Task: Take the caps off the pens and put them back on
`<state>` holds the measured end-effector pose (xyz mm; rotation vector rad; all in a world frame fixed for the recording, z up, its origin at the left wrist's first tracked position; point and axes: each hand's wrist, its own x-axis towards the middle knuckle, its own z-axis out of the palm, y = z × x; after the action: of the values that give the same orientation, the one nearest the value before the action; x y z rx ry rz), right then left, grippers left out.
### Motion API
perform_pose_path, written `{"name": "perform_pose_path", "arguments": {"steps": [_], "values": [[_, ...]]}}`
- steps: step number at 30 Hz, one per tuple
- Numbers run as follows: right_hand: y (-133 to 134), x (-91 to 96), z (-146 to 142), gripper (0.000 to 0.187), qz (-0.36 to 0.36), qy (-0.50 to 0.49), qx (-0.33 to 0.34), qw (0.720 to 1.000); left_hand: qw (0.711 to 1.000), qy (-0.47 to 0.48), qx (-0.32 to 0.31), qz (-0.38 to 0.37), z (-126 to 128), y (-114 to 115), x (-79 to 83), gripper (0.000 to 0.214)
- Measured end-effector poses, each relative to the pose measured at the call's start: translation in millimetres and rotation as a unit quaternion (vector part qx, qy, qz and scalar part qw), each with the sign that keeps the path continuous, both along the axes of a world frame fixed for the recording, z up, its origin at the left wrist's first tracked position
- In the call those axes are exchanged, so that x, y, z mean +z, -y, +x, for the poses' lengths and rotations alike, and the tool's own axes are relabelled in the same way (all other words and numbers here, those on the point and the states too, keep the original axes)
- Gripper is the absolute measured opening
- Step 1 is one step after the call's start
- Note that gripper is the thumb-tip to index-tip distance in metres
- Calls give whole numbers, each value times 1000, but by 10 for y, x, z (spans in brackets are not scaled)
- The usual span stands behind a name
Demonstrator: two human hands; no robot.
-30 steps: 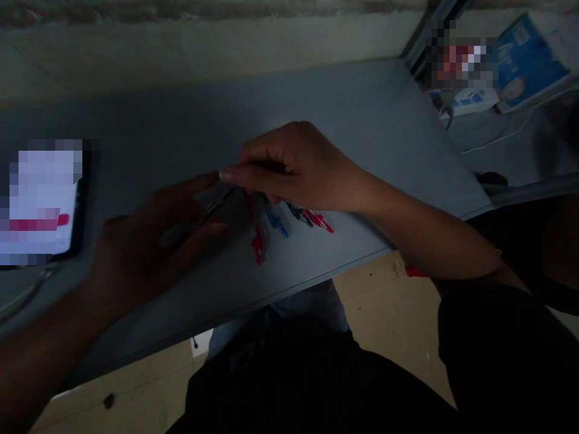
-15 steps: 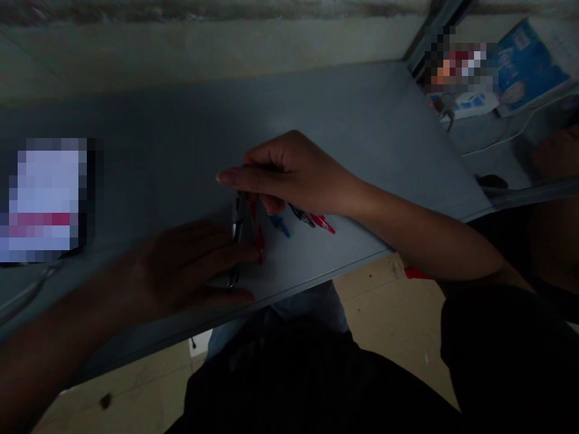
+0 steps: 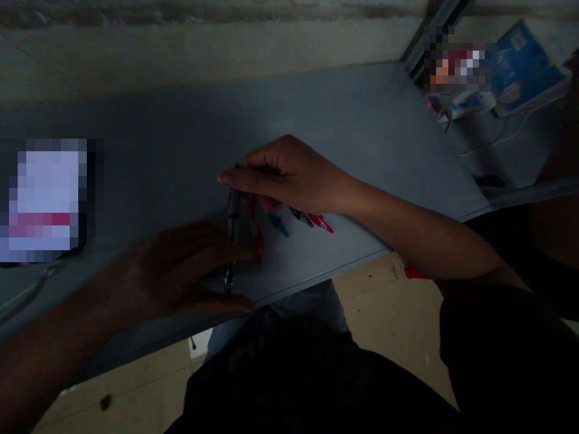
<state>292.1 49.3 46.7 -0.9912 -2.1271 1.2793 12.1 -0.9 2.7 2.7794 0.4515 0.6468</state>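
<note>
My right hand pinches the upper end of a dark pen between thumb and fingers. The pen runs down towards the table's front edge, its lower part crossing by my left hand. That hand is low over the tabletop, its fingers stretched out and the thumb apart, with the index finger over the pen. Just right of this pen lies a red pen, partly hidden by my right hand. Below my right wrist are the ends of a blue pen, a black pen and another red pen.
The grey table meets a wall at the back. A phone with a lit screen stands at left, a cable near it. Beyond the metal frame at right are a blue package and part of another person's arm.
The dark pen has shifted slightly left and towards me, its upper end now showing above my right thumb. My left hand has drawn back slightly to the left.
</note>
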Motion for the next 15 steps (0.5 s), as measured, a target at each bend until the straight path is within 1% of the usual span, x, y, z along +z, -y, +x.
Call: {"name": "perform_pose_path", "arguments": {"steps": [2, 4, 7, 9, 10, 11, 12, 14, 15], "values": [[-38, -22, 34, 57, 60, 21, -25, 998, 1000, -5, 12, -17, -22, -2, -17, 46], [-104, -58, 85, 55, 137, 55, -56, 987, 1000, -2, 18, -17, -40, -4, -36, 44], [-191, -65, 171, 39, 224, 149, -95, 958, 999, 5, 32, -4, -40, -9, -42, 38], [-193, 14, 219, 26, 261, 220, -132, 931, 999, 10, 42, -6, -23, -14, -29, 37], [-175, 77, 239, 24, 259, 251, -160, 919, 999, 15, 46, -6, -12, -16, -20, 38], [-148, 147, 257, 29, 244, 282, -163, 914, 998, 20, 51, -5, -2, -18, -12, 38], [-117, 215, 271, 38, 221, 314, -143, 912, 998, 23, 58, -1, 6, -20, -5, 38], [-64, 305, 289, 46, 184, 366, -129, 903, 997, 27, 68, 9, 18, -22, 3, 37], [-49, 318, 292, 49, 175, 393, -122, 894, 997, 26, 72, 10, 20, -23, 4, 37]]}}
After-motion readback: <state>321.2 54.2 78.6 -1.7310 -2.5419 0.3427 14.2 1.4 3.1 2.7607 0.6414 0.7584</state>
